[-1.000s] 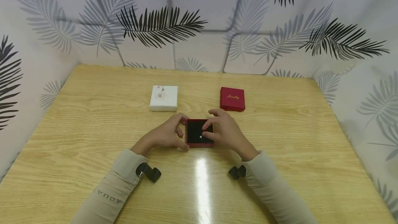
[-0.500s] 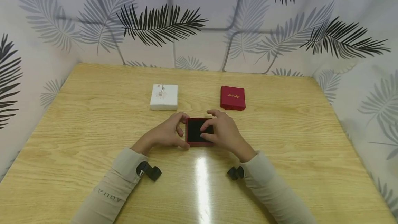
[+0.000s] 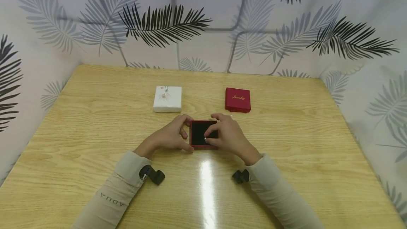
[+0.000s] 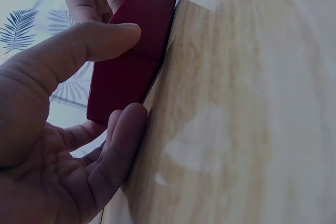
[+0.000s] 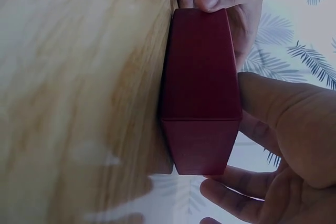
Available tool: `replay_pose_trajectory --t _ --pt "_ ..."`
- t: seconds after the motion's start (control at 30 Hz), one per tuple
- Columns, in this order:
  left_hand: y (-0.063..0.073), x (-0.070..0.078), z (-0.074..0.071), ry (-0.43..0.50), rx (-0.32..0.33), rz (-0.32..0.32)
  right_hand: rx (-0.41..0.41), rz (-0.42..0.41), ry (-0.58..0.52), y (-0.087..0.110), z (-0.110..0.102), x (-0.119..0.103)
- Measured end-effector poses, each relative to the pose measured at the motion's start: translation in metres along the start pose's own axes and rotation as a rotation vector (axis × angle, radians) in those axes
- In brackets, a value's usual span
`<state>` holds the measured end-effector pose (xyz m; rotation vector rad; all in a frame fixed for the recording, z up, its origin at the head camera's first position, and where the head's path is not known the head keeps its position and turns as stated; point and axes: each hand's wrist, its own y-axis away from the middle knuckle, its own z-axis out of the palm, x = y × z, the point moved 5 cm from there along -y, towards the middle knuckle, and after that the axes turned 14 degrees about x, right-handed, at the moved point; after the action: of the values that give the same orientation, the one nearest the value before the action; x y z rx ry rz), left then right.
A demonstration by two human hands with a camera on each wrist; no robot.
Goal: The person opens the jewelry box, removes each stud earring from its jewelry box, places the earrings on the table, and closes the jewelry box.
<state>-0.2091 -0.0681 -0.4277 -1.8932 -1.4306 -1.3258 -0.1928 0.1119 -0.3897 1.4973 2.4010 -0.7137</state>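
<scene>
A shallow red jewelry box [image 3: 195,133] with a black insert lies uncovered between the two hands. My left hand [image 3: 171,135] holds its left side, thumb at the near corner and forefinger at the far one. In the left wrist view the thumb lies across the red side wall [image 4: 123,82]. Over the insert, my right hand [image 3: 231,135] pinches a tiny white pearl-like stud [image 3: 205,138] between thumb and forefinger. The right wrist view shows the outer wall [image 5: 202,66] of the box with the right thumb above it; the stud is hidden there.
A white gift box [image 3: 167,100] with a printed flower stands behind on the left. A dark red lid or box [image 3: 237,100] with gold "Jewelry" lettering sits behind on the right. The wooden table [image 3: 286,133] meets a leaf-patterned curtain [image 3: 190,52] at the back.
The right fingertips have shifted slightly left and come together at the white stud, which showed between them a second ago and was hidden half a second ago. My left hand stays put.
</scene>
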Motion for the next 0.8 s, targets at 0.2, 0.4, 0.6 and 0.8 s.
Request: replay_pose_trajectory --t 0.2,0.4,0.6,0.8 --pt "-0.0003 0.0004 -0.0004 -0.008 0.0 0.014 -0.016 0.025 -0.019 0.0005 0.0007 0.0012" --pt "-0.0009 -0.0004 -0.0004 0.001 -0.001 0.015 -0.006 0.019 -0.024 -0.0006 0.0017 0.0015" --pt "-0.0014 -0.0011 0.0 0.003 -0.001 0.032 0.005 0.013 -0.03 -0.0009 0.002 0.0019" --pt "-0.0007 0.0005 -0.0007 0.001 0.003 0.034 0.017 0.018 -0.046 -0.0011 0.0015 0.0029"
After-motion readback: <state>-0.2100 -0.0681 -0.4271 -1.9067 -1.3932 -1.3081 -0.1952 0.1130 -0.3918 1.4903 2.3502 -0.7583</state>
